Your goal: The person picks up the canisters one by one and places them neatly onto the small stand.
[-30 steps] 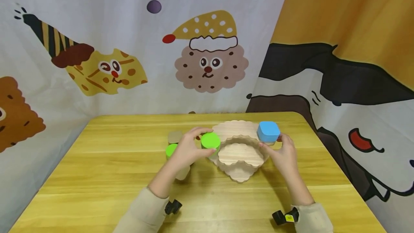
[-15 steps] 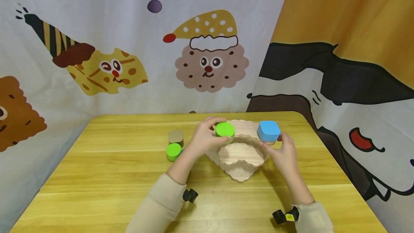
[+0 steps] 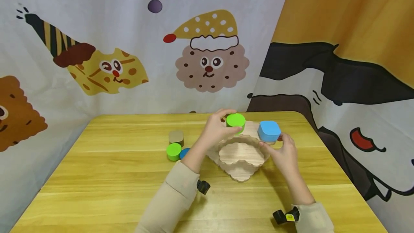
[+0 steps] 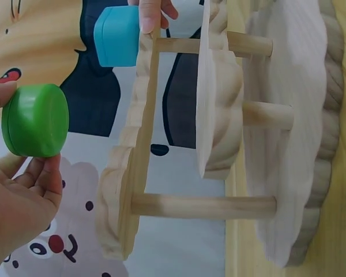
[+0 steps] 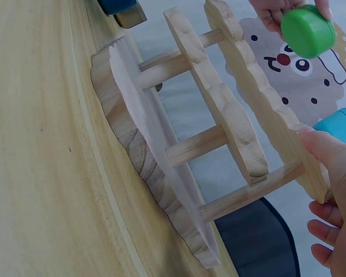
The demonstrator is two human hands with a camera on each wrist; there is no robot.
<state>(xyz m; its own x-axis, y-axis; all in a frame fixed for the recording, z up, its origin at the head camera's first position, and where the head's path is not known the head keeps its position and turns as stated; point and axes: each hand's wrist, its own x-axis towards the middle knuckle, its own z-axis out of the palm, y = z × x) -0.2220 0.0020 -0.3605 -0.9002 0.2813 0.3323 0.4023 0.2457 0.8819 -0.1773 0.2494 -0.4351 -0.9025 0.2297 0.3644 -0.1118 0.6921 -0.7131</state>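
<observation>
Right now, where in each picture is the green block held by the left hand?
Head: the green block sits just right of centre, in the left hand.
Left wrist: the green block is at the left.
Right wrist: the green block is upper right.
Shared landmark: the wooden stand.

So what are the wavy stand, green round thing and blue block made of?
The wavy stand looks like bare, matte wood: grain streaks show on it. The green round thing could be plastic or painted metal: it's smooth and evenly coloured, with a soft gleam. The blue block seems similar, smooth with rounded corners, but I can't tell which for sure.
</observation>
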